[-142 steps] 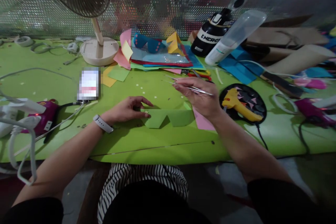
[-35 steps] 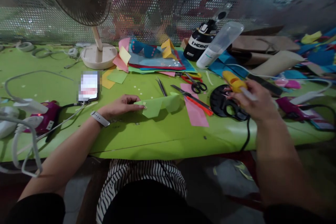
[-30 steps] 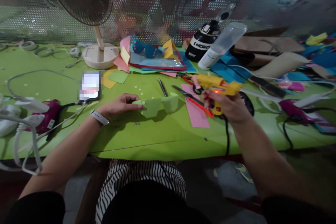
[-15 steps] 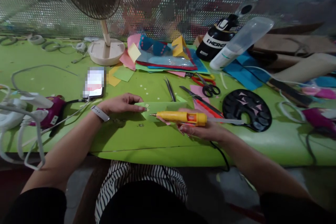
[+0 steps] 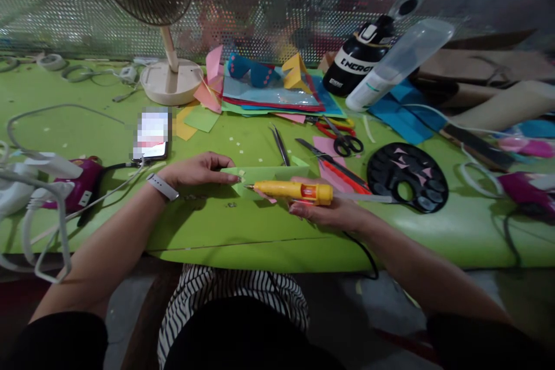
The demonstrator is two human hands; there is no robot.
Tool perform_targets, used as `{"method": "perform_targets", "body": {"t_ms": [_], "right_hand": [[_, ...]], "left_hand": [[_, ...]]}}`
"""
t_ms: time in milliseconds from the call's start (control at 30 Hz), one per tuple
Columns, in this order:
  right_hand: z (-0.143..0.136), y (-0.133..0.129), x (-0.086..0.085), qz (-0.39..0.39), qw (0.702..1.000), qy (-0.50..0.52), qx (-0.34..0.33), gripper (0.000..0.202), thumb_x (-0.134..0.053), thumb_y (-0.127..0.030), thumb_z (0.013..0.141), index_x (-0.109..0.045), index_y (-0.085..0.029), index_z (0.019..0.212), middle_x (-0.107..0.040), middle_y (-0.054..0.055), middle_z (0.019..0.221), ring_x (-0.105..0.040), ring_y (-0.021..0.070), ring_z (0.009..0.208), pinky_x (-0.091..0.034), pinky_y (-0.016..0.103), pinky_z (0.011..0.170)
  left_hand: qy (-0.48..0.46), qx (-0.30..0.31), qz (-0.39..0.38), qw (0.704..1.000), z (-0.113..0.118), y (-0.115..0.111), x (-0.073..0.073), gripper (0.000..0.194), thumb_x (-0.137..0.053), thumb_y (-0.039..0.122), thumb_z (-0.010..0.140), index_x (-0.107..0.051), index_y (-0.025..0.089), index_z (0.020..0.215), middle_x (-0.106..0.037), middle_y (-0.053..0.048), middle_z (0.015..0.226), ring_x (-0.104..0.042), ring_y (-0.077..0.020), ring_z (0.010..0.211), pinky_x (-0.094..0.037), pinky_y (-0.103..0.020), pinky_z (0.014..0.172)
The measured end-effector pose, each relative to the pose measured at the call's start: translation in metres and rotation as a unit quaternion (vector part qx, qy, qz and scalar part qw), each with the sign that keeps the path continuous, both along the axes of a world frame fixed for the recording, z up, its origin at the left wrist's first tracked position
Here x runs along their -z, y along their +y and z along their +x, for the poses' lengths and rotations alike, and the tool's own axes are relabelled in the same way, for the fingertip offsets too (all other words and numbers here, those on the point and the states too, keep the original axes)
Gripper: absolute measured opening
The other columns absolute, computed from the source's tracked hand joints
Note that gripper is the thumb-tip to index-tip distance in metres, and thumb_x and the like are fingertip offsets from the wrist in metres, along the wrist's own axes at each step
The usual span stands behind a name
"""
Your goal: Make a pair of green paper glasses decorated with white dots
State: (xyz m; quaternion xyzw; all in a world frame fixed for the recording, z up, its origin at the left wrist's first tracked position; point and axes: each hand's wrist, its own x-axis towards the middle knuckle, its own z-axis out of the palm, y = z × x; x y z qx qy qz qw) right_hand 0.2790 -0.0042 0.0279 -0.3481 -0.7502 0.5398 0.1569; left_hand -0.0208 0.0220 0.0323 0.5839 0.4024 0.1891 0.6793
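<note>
My left hand (image 5: 208, 170) pinches the left end of a light green paper piece (image 5: 277, 173), thumb in front. A small pale green scrap sits at the thumb tip. My right hand (image 5: 325, 211) is wrapped round a yellow glue gun (image 5: 290, 191), its metal nozzle pointing left, close to the left thumb and in front of the paper. A glue stick extends from the gun's rear. Below the barrel a small pink strip (image 5: 265, 196) shows. Dark tweezers (image 5: 280, 145) lie just behind the green paper.
A phone (image 5: 151, 134) and fan base (image 5: 172, 82) stand left. Behind are blue paper glasses (image 5: 251, 72) and coloured sheets. Rightward lie scissors (image 5: 347, 143), a red-handled cutter (image 5: 347, 173), a black palette (image 5: 407, 176) and a black bottle (image 5: 356, 60). Power strips with cables sit at both sides.
The glue gun has shifted slightly left, its nozzle now nearer my left thumb. My left hand keeps its hold on the green paper. The camera view has shifted a little.
</note>
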Motion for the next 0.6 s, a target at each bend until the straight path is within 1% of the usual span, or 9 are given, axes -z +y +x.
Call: {"method": "perform_targets", "body": {"t_ms": [133,333,433,600], "right_hand": [[-0.003,-0.0019,-0.0021,-0.016,1.0,-0.009,0.016,0.038,-0.066,-0.058,0.08,-0.053,-0.023,0.084,-0.044,-0.005,0.062,-0.039,0.0109,0.054,-0.031,0.024,0.047],[-0.0045,-0.0022,-0.0043,-0.011,1.0,-0.013,0.015,0.037,-0.065,-0.058,0.081,-0.052,-0.023,0.083,-0.042,-0.005,0.063,-0.038,0.0106,0.053,-0.03,0.024,0.047],[-0.005,-0.0015,-0.005,-0.003,1.0,-0.016,0.008,0.037,-0.065,-0.058,0.081,-0.051,-0.023,0.082,-0.042,-0.004,0.063,-0.039,0.0111,0.054,-0.03,0.025,0.047],[-0.0076,-0.0019,-0.0079,0.011,1.0,-0.018,0.008,0.038,-0.064,-0.058,0.081,-0.05,-0.023,0.08,-0.041,-0.004,0.061,-0.037,0.0109,0.052,-0.028,0.026,0.046]], "left_hand": [[0.003,-0.002,0.002,1.0,-0.0002,0.0,0.0003,0.023,-0.078,0.034,0.073,-0.069,0.015,0.081,-0.066,0.0,0.073,-0.055,-0.0077,0.061,-0.044,-0.019,0.056],[0.008,0.004,0.011,1.0,-0.0007,-0.0003,0.0004,0.028,-0.079,0.038,0.072,-0.069,0.014,0.082,-0.065,0.0,0.073,-0.054,-0.0078,0.061,-0.043,-0.019,0.055],[0.004,0.005,0.007,1.0,-0.0003,-0.0001,0.0001,0.027,-0.079,0.037,0.072,-0.069,0.015,0.082,-0.066,-0.001,0.074,-0.055,-0.008,0.062,-0.044,-0.019,0.056],[0.004,0.006,0.003,1.0,0.0001,-0.0001,-0.0006,0.023,-0.079,0.035,0.073,-0.069,0.016,0.08,-0.066,0.0,0.073,-0.054,-0.0078,0.061,-0.043,-0.02,0.056]]}}
